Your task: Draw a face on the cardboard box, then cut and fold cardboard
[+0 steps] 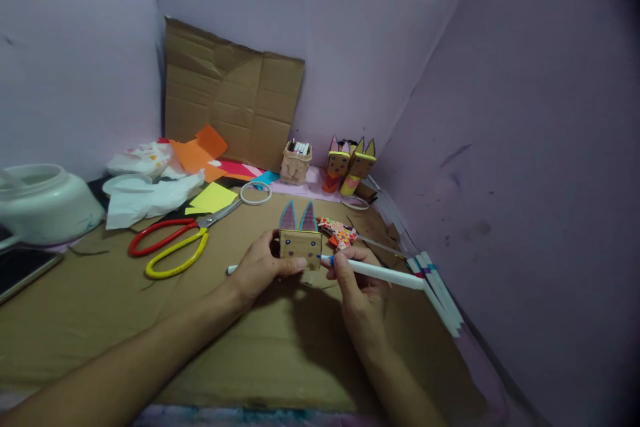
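Note:
My left hand [265, 260] grips a small cardboard animal head [301, 244] by its left side, thumb across the front. The head is a tan box shape with two pointed purple ears outlined in blue, dark eyes and spots drawn on its face. In my right hand [357, 273] is a white marker [387, 272] with a blue tip, its point at the right edge of the face. I cannot tell whether the tip touches the cardboard. Behind my right hand lies a glue gun [340, 233] covered in a colourful pattern.
Red-and-yellow scissors [177, 247], yellow paper [213, 198] and orange paper [203, 150] lie left. A phone [25, 270] and white pot [50, 207] are far left. Behind stand a marker holder [296, 163] and two animal figures [350, 167]. Several markers [440, 290] lie right on the cardboard sheet [225, 360].

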`<action>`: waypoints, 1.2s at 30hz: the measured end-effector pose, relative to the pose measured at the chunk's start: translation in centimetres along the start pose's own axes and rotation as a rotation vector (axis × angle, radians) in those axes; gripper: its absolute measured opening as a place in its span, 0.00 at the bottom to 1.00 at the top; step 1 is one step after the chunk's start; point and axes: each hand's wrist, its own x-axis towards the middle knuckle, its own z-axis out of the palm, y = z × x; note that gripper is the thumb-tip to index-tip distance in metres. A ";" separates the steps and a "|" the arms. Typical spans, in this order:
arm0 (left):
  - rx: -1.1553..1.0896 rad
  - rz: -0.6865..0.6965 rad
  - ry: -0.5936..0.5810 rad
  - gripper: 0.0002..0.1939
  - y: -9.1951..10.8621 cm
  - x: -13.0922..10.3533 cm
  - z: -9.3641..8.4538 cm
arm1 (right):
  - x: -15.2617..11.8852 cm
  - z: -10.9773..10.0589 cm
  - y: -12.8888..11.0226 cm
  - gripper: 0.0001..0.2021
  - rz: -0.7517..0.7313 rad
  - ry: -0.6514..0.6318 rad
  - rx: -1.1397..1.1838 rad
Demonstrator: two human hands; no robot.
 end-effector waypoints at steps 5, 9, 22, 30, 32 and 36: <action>0.005 0.005 0.006 0.28 0.0 0.0 0.0 | 0.0 0.1 0.2 0.07 -0.007 0.018 -0.030; 0.015 0.000 0.013 0.29 0.1 0.0 0.0 | -0.1 0.1 0.3 0.07 -0.045 0.034 -0.078; 0.029 0.001 0.013 0.29 0.0 0.0 0.0 | -0.1 0.0 0.4 0.06 -0.100 0.034 -0.139; 0.040 -0.012 0.020 0.31 0.1 0.0 0.1 | -0.2 -0.1 0.3 0.05 -0.111 0.012 -0.147; 0.041 -0.012 0.023 0.31 0.2 0.0 0.1 | -0.2 -0.1 0.4 0.05 -0.109 0.011 -0.152; 0.045 -0.008 0.022 0.31 0.2 -0.1 0.0 | -0.1 -0.1 0.4 0.05 -0.114 -0.001 -0.143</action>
